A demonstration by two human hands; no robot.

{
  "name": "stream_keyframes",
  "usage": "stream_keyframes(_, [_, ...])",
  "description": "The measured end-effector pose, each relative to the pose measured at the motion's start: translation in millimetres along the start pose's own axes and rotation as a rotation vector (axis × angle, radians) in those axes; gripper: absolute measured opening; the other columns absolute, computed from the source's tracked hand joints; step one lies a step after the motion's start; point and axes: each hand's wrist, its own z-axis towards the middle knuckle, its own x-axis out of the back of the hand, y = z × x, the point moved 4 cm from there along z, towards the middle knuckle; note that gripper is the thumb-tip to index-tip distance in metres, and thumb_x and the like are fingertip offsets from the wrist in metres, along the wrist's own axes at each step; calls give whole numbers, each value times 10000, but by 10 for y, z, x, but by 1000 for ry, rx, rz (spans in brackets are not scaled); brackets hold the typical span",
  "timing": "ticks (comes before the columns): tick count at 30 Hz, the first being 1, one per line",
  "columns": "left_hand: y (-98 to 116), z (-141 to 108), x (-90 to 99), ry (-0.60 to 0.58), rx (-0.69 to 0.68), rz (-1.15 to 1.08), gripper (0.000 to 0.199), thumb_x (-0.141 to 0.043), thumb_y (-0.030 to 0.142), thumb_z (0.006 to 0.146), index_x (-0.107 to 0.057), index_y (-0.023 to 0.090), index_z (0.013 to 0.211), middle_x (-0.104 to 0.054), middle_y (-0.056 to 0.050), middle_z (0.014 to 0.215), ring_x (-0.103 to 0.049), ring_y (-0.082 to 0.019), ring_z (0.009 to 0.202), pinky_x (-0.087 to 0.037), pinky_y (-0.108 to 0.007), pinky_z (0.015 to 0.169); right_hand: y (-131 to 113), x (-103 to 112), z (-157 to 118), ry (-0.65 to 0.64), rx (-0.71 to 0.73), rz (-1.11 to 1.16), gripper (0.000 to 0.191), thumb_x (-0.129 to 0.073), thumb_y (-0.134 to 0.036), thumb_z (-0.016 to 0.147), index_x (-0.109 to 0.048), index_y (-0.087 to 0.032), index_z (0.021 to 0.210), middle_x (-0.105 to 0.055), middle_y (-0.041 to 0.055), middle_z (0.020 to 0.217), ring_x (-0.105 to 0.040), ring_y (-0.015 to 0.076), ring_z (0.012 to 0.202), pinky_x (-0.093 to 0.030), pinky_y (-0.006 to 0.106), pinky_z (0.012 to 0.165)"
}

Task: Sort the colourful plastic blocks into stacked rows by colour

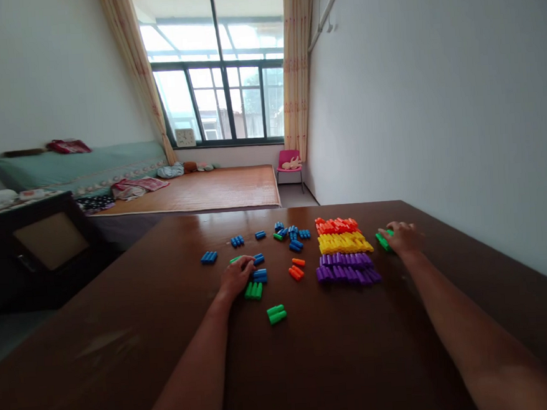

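On the brown table (170, 337) my left hand (238, 276) rests among loose pieces, its fingers curled over a green piece (235, 259) beside blue pieces (260, 275). Just below it lie several green pieces (254, 290), and nearer me another green group (277, 314). My right hand (403, 236) is at the right, fingers bent over green pieces (384, 240); whether it grips them is unclear. Left of it are packed rows of orange (337, 225), yellow (345, 243) and purple pieces (347, 269).
More blue pieces (208, 257) lie at the left and others (293, 232) near the far middle. Loose orange pieces (296, 273) sit between my hands. Beyond the table are a bed (220, 187), a pink chair (289, 160) and a dark cabinet (46, 239).
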Motion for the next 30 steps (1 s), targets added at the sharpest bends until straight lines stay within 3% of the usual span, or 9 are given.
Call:
stream_keyframes(2, [30, -15, 8, 10, -2, 0, 329, -466, 412, 882, -689, 230, 1041, -744, -17, 894, -667, -211, 886, -472, -289, 750, -221, 70, -22, 47, 90, 42, 321, -545, -452, 857, -674, -191, 993, -651, 129, 1026, -496, 297, 1009, -368, 421, 811])
stream_keyframes(4, [40, -23, 12, 19, 8, 2, 315, -475, 406, 884, -693, 233, 1033, -745, -18, 895, -667, -212, 889, -473, -293, 762, -591, 141, -105, 50, 250, 109, 304, -505, -395, 889, -672, -184, 1029, -656, 129, 1042, -509, 286, 1009, -375, 410, 842])
stream_keyframes(8, [27, -27, -3, 23, 16, -7, 321, -460, 409, 901, -689, 237, 1046, -745, -22, 901, -668, -209, 885, -475, -296, 764, -1618, 265, -497, -62, 639, 339, 271, -504, -340, 902, -671, -199, 1062, -667, 113, 1077, -549, 260, 1026, -397, 381, 917])
stream_keyframes(11, [19, -30, -18, 26, 9, -11, 323, -447, 410, 914, -687, 238, 1044, -746, -24, 900, -669, -207, 889, -472, -298, 774, -2385, 286, -824, -166, 844, 425, 240, -515, -292, 897, -669, -222, 1067, -673, 95, 1053, -567, 247, 1004, -442, 367, 886])
stream_keyframes(13, [20, -36, -23, 24, 13, -7, 313, -454, 406, 915, -686, 239, 1041, -747, -23, 904, -669, -207, 897, -471, -295, 779, -2810, 236, -959, -234, 914, 374, 259, -499, -238, 899, -660, -233, 1101, -669, 92, 1083, -560, 242, 1032, -449, 361, 887])
stream_keyframes(16, [27, -51, -23, 25, 27, 4, 287, -475, 394, 909, -684, 250, 1041, -749, -13, 925, -669, -201, 914, -470, -282, 778, -3265, 64, -1007, -381, 877, 191, 361, -473, -150, 890, -611, -238, 1212, -625, 97, 1228, -533, 225, 1117, -430, 336, 920])
stream_keyframes(19, [28, -62, -28, 26, 36, 14, 272, -483, 384, 906, -680, 270, 1055, -749, -1, 949, -668, -196, 929, -470, -272, 775, -3521, -90, -982, -462, 794, 65, 415, -413, -135, 910, -568, -239, 1281, -565, 111, 1323, -494, 239, 1180, -414, 359, 934])
stream_keyframes(22, [18, -62, -39, 34, 35, 24, 275, -477, 396, 908, -683, 278, 1048, -748, -3, 961, -668, -198, 931, -473, -275, 781, -3635, -163, -987, -475, 762, 30, 396, -347, -152, 933, -612, -208, 1222, -576, 151, 1281, -467, 273, 1201, -412, 393, 922])
stream_keyframes(30, [-3, -38, -43, 30, 37, 27, 266, -489, 386, 898, -681, 279, 1048, -747, -4, 959, -669, -208, 930, -475, -292, 780, -3511, -134, -982, -476, 684, 52, 385, -328, -117, 925, -593, -115, 1204, -636, 194, 1125, -571, 240, 1035, -414, 333, 872])
